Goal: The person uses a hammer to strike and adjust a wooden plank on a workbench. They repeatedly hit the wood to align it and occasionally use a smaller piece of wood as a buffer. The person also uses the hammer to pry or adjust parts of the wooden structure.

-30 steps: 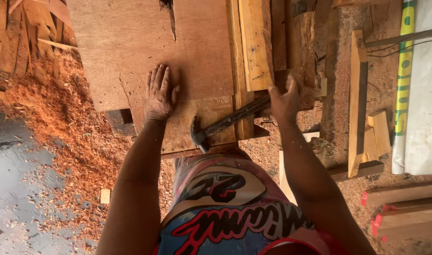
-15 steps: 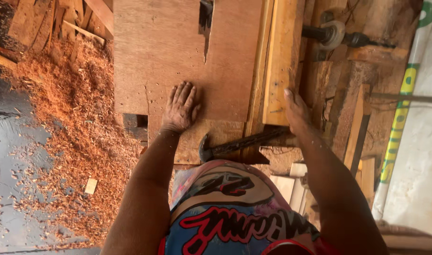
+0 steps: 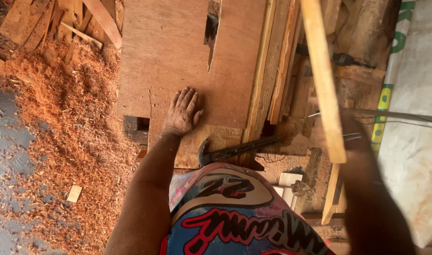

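Wood strip (image 3: 322, 80) is gripped in the blurry right hand (image 3: 341, 134), lifted above the worktop (image 3: 178, 52). Left hand (image 3: 182, 113) lies flat, fingers (image 3: 185, 100) spread, holding nothing, hammer (image 3: 235, 151) just behind. Looks like the positioning step; setting it down needs careful lining up.

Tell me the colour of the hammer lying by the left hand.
The hammer is dark, near black, from head to handle; the head view shows it.

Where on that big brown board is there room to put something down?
The board is bare above the left hand, from its left edge to the slot, and again between the slot and the planks. It is crowded lower down: the hammer lies there, and the right hand holds a stick.
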